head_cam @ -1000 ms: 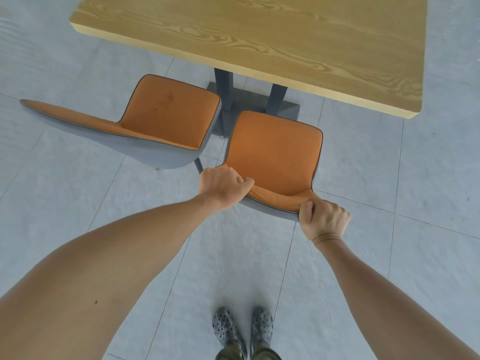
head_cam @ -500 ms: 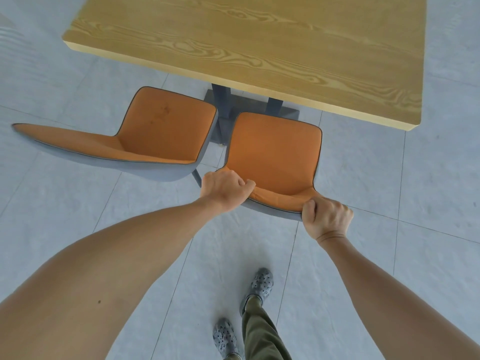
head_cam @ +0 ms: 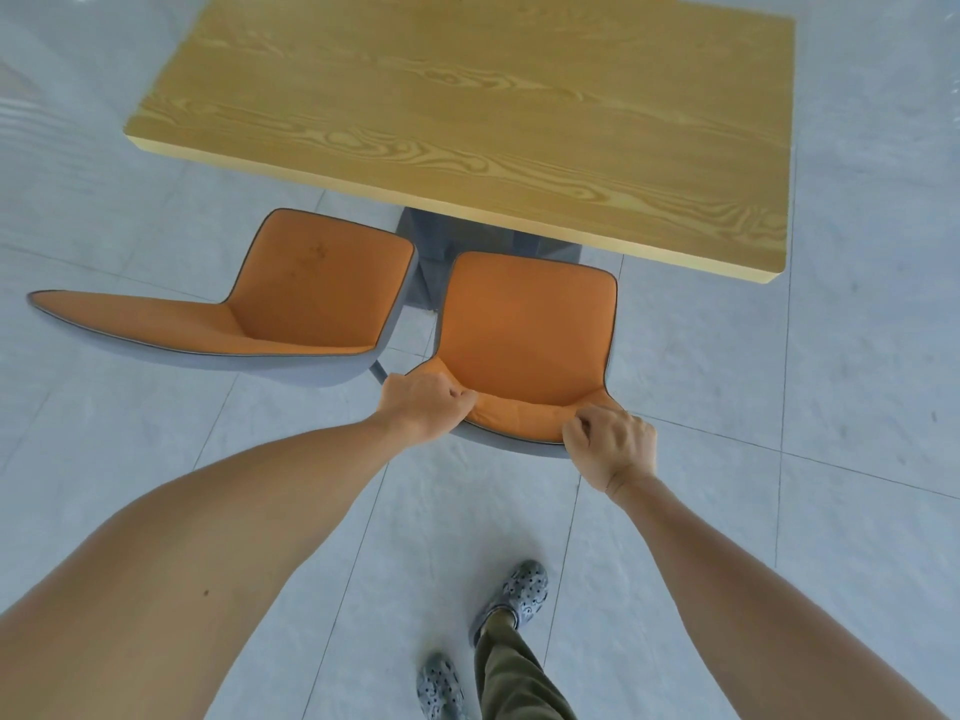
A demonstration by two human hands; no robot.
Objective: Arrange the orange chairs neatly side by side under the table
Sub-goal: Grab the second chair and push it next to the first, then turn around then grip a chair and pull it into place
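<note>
1. The left hand (head_cam: 423,405) was clenched over the backrest top of the right orange chair (head_cam: 524,335), at its left corner.
2. The right hand (head_cam: 613,446) was curled around the same backrest's right corner.
3. That chair's seat front sat just short of the wooden surface (head_cam: 467,106) edge.
4. The left orange chair (head_cam: 291,298) stood just beside it, turned aside, on the grey tiled floor (head_cam: 857,407).

Two orange chairs with grey shells stand at the near edge of the wooden bench (head_cam: 467,111). The right chair (head_cam: 524,330) faces the bench squarely; the left chair (head_cam: 311,283) sits just beside it, turned askew, backrest pointing away leftward.
</note>
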